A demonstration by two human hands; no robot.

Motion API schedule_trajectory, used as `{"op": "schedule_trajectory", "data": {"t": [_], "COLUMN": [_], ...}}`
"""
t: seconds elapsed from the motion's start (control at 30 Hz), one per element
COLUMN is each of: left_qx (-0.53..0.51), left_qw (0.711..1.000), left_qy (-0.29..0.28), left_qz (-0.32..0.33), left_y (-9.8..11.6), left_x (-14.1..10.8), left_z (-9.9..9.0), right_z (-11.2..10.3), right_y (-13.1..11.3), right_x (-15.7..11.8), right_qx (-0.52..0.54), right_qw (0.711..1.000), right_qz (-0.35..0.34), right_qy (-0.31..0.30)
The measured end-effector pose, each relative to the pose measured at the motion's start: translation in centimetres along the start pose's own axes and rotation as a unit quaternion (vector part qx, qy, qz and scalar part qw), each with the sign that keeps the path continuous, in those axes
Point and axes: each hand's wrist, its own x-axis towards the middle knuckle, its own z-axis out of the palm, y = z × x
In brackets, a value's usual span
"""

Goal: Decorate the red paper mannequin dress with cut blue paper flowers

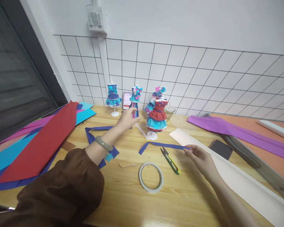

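Right hand (201, 158) pinches blue strip (167, 145) near pale sheet (236, 173) edge; left hand (128, 119) seems spread

Head view — close above table (180, 203), facing forward, down.

wooden table (132, 201) with dress forms (134, 99), tape (153, 190), snips (172, 163)
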Motion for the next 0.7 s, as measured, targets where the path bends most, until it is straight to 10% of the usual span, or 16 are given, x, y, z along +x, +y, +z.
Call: {"op": "schedule_trajectory", "data": {"t": [0.4, 0.7], "left_qx": [0.146, 0.126], "left_qw": [0.964, 0.966], "left_qy": [-0.187, -0.181], "left_qz": [-0.120, -0.133], "left_y": [-5.1, -6.3], "left_x": [-10.4, -17.6], "left_z": [-9.9, -11.9], "right_z": [1.5, 1.4], "right_y": [2.4, 3.8], "right_x": [-2.0, -2.2], "right_qx": [-0.158, -0.182], "right_qw": [0.984, 0.983], "right_qz": [0.036, -0.018], "right_qy": [-0.072, -0.015]}}
